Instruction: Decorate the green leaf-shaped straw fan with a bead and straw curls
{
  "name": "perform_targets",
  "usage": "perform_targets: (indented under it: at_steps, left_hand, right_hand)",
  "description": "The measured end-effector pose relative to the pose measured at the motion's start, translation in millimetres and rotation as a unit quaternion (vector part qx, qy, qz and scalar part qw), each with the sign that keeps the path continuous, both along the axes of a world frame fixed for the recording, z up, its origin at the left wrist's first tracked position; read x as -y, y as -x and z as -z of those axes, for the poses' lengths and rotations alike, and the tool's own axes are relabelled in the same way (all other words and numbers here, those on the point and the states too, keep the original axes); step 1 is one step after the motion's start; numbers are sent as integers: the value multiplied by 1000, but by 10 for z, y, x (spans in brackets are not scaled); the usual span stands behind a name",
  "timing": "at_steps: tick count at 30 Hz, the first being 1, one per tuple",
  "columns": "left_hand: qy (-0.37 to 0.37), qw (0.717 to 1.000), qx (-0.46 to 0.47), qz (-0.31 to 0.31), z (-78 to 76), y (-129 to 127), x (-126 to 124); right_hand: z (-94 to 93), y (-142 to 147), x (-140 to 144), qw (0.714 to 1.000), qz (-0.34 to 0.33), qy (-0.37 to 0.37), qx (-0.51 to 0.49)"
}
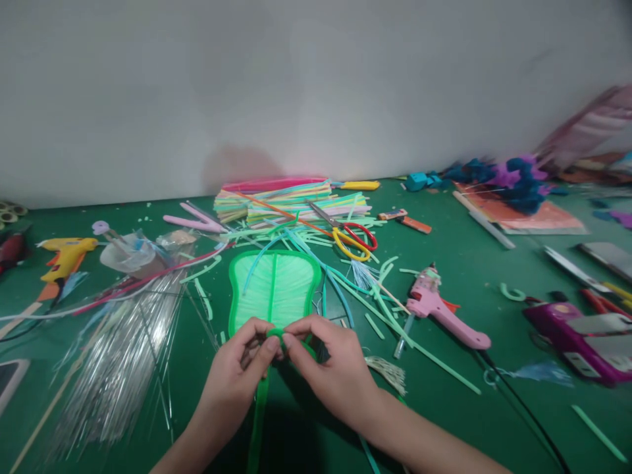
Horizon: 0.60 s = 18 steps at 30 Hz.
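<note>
left hand (236, 368): pinched on green strip (274, 333), near centre of table (494, 401)
right hand (330, 368): fingertips clamped on same strip
leaf-shaped fan (274, 287): laid flat just beyond both hands
pink glue gun (442, 309): seen right
scissors (351, 237): seen far

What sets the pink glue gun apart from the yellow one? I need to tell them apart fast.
The pink glue gun lies right of the hands, close to the right hand; the yellow glue gun lies far left, away from the left hand. The pink one looks larger in view, being nearer. Both lie on the green table, untouched.
</note>
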State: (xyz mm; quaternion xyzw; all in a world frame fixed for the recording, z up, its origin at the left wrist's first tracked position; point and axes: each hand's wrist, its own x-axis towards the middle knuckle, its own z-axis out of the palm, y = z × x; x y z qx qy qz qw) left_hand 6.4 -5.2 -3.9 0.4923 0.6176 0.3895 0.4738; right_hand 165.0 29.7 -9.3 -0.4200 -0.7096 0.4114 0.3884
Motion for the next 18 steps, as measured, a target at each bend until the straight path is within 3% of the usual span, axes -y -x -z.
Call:
perform_targets:
  at_steps: [7,14,18]
  left_hand:
    - [30,983,-121,136,-26,146,-27]
    - [50,995,-37,83,-50,208,-72]
    - [47,992,-54,100,-26,196,-73]
  right_hand:
    - [-31,-159,-115,985,-82,-115,102]
    - [-53,-211,-130,984,-73,-115,117]
    - [17,-226,-137,966,-102,-172,162]
